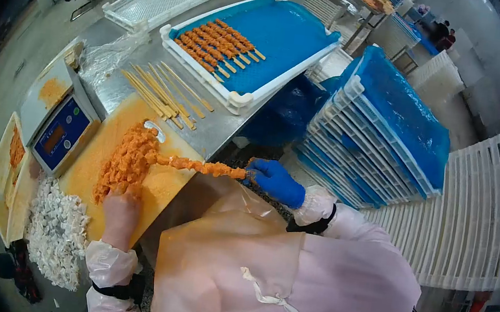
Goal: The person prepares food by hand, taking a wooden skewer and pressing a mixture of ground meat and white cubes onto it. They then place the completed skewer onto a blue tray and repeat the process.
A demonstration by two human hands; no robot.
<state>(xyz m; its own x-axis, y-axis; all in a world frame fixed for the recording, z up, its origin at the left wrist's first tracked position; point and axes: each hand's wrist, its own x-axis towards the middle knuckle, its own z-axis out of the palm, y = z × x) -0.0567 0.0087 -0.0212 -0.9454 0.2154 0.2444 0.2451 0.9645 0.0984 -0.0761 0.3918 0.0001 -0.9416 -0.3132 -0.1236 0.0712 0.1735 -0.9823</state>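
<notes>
My right hand (pixel 278 182), in a blue glove, is closed on the end of a meat skewer (pixel 202 167). The skewer lies level, thickly coated with orange marinated meat, its far tip against the meat pile. The pile of marinated meat (pixel 130 157) rests on a stained yellow cutting board (pixel 164 192). At the pile's near edge is my bare left hand (pixel 121 206), its fingers curled into the meat and their tips partly hidden. Several bare wooden sticks (pixel 159 92) lie on the metal table just beyond the board.
A blue-lined white tray (pixel 296 37) holds several finished skewers (pixel 216 46). A digital scale (pixel 63 130) stands left of the board, near a heap of whitish pieces (pixel 56 232). To the right rise stacked blue-lined trays (pixel 378 128) and white slatted trays (pixel 474 214). People (pixel 442 36) are far back.
</notes>
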